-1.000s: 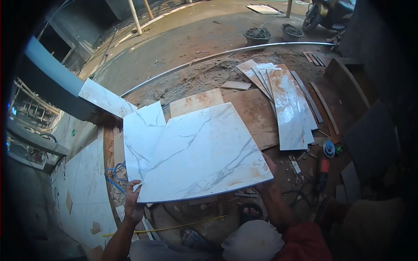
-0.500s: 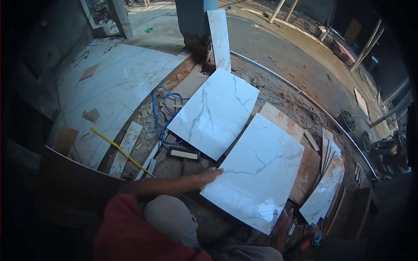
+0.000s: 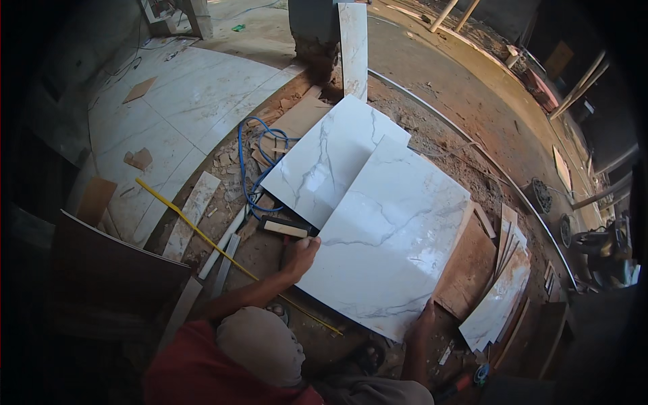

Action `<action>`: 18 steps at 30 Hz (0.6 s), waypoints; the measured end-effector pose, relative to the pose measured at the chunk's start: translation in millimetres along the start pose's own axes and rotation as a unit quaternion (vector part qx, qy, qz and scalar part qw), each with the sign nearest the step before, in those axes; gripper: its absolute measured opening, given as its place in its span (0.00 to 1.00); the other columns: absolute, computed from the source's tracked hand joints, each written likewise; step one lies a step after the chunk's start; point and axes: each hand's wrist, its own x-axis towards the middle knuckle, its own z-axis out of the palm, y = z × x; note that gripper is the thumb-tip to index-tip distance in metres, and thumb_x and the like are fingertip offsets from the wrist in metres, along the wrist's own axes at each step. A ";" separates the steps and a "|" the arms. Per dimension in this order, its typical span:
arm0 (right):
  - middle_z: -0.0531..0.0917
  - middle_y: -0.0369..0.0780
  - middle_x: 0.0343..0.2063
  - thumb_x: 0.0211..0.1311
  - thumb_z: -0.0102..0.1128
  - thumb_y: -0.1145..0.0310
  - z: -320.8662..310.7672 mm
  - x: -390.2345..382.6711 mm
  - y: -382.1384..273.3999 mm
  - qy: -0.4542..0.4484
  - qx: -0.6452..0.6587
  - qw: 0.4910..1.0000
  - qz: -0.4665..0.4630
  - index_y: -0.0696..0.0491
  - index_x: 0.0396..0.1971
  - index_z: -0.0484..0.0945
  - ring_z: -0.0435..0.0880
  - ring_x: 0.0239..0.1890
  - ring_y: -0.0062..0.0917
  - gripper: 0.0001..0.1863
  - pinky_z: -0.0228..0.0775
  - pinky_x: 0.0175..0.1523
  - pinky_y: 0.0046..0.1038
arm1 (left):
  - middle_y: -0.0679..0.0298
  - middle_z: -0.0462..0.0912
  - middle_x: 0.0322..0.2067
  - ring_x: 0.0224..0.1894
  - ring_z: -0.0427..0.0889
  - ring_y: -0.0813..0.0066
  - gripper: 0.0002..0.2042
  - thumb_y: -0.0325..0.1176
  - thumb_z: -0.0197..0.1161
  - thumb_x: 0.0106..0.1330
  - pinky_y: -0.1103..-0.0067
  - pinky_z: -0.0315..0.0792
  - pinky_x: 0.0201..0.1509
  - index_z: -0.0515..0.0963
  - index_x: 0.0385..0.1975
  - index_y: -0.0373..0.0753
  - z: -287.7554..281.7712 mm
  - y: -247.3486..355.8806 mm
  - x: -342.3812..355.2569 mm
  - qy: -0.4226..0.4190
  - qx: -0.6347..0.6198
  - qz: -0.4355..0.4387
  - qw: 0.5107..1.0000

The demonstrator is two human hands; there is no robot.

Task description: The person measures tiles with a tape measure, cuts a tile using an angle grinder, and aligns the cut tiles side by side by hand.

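Observation:
My left hand (image 3: 303, 257) is closed on the left edge of a large white floor tile (image 3: 388, 233) with grey marble veins. Near the tile's lower right corner, my right hand (image 3: 421, 323) grips the edge, its fingers partly hidden underneath. The held tile slants and overlaps the right part of a second white veined tile (image 3: 317, 169) lying beyond it. Whether the two touch, I cannot tell. Just left of my left hand, a dark-framed tool with a pale flat face (image 3: 284, 228) lies on the ground, partly covered by the tile.
A blue cable (image 3: 241, 165) loops at the left, by a yellow measuring tape (image 3: 202, 236). Cut tile pieces (image 3: 496, 297) are stacked at the right. A narrow tile strip (image 3: 354, 50) leans on a pillar (image 3: 314, 34). Laid tiles (image 3: 182, 94) cover the far left floor.
The held tile has moved away from me and left, now overlapping the second tile. Both hands moved with it, and the view has shifted slightly.

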 end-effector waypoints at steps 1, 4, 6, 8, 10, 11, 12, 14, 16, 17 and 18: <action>0.77 0.42 0.52 0.71 0.46 0.48 24.4 10.1 -13.1 0.048 -0.033 0.996 0.071 0.61 0.56 0.72 0.77 0.48 0.29 0.30 0.66 0.57 0.30 | 0.70 0.67 0.18 0.23 0.65 0.80 0.20 0.46 0.50 0.72 0.74 0.63 0.27 0.72 0.24 0.36 -10.1 10.8 11.5 0.005 -0.003 0.003 1.000; 0.77 0.38 0.39 0.69 0.51 0.51 65.4 67.7 -13.5 -0.037 0.040 0.995 0.088 0.60 0.48 0.75 0.73 0.42 0.24 0.25 0.68 0.47 0.31 | 0.61 0.73 0.19 0.24 0.71 0.71 0.23 0.47 0.50 0.71 0.69 0.67 0.31 0.73 0.25 0.30 -31.3 43.5 54.9 0.061 0.068 0.029 0.995; 0.78 0.39 0.38 0.70 0.50 0.52 100.8 105.4 -4.1 -0.094 0.045 0.993 0.056 0.60 0.44 0.76 0.75 0.40 0.23 0.23 0.70 0.43 0.29 | 0.54 0.78 0.22 0.27 0.77 0.64 0.24 0.48 0.50 0.71 0.67 0.69 0.34 0.76 0.27 0.29 -49.8 58.4 86.8 0.099 0.138 0.022 0.985; 0.79 0.40 0.36 0.70 0.50 0.53 140.9 124.5 -11.6 -0.178 0.026 0.982 0.051 0.61 0.44 0.75 0.76 0.37 0.24 0.23 0.71 0.42 0.28 | 0.50 0.81 0.26 0.30 0.80 0.58 0.25 0.49 0.49 0.70 0.65 0.70 0.38 0.78 0.32 0.28 -73.1 61.9 122.4 0.124 0.143 0.008 0.982; 0.79 0.40 0.35 0.70 0.50 0.54 178.8 141.7 -2.9 -0.185 0.047 0.979 0.069 0.62 0.45 0.75 0.77 0.36 0.24 0.23 0.71 0.42 0.28 | 0.48 0.82 0.28 0.33 0.81 0.52 0.26 0.50 0.49 0.70 0.63 0.70 0.40 0.78 0.31 0.27 -99.1 63.5 156.1 0.140 0.174 0.018 0.974; 0.80 0.41 0.35 0.69 0.51 0.54 194.6 144.4 -4.4 -0.184 0.061 0.977 0.083 0.63 0.45 0.75 0.78 0.35 0.25 0.23 0.71 0.42 0.28 | 0.46 0.82 0.30 0.36 0.82 0.49 0.27 0.51 0.49 0.69 0.62 0.71 0.42 0.79 0.32 0.27 -104.4 71.6 166.6 0.147 0.208 0.024 0.967; 0.80 0.41 0.35 0.69 0.51 0.54 207.8 145.7 -4.6 -0.180 0.057 0.978 0.084 0.63 0.45 0.75 0.78 0.35 0.25 0.23 0.71 0.42 0.28 | 0.43 0.83 0.33 0.38 0.82 0.45 0.27 0.52 0.49 0.69 0.61 0.71 0.44 0.80 0.33 0.27 -109.9 78.9 177.3 0.154 0.241 0.029 0.958; 0.80 0.42 0.36 0.67 0.54 0.54 235.9 136.5 -12.6 -0.158 -0.127 0.978 0.058 0.65 0.46 0.74 0.78 0.36 0.26 0.25 0.71 0.42 0.29 | 0.39 0.82 0.37 0.43 0.81 0.41 0.28 0.53 0.49 0.67 0.60 0.72 0.47 0.81 0.35 0.28 -138.5 75.5 206.9 0.178 0.278 0.051 0.942; 0.82 0.45 0.37 0.64 0.54 0.56 232.8 167.7 13.5 -0.168 -0.191 0.965 0.066 0.64 0.48 0.72 0.82 0.37 0.29 0.25 0.76 0.42 0.32 | 0.40 0.82 0.39 0.46 0.80 0.40 0.26 0.53 0.51 0.66 0.59 0.72 0.50 0.82 0.38 0.31 -144.9 79.2 228.9 0.193 0.325 0.063 0.924; 0.82 0.45 0.35 0.64 0.55 0.56 237.4 174.4 8.2 -0.209 -0.191 0.956 0.076 0.65 0.47 0.73 0.83 0.36 0.29 0.24 0.77 0.41 0.32 | 0.40 0.82 0.39 0.46 0.80 0.40 0.26 0.53 0.51 0.66 0.59 0.72 0.50 0.82 0.38 0.31 -147.9 84.3 236.2 0.189 0.323 0.056 0.925; 0.82 0.45 0.33 0.64 0.55 0.57 242.1 180.6 3.1 -0.250 -0.190 0.946 0.086 0.65 0.46 0.73 0.83 0.35 0.30 0.24 0.77 0.40 0.32 | 0.41 0.83 0.38 0.45 0.80 0.40 0.25 0.52 0.51 0.65 0.59 0.72 0.51 0.82 0.38 0.32 -149.4 89.4 243.2 0.189 0.332 0.064 0.922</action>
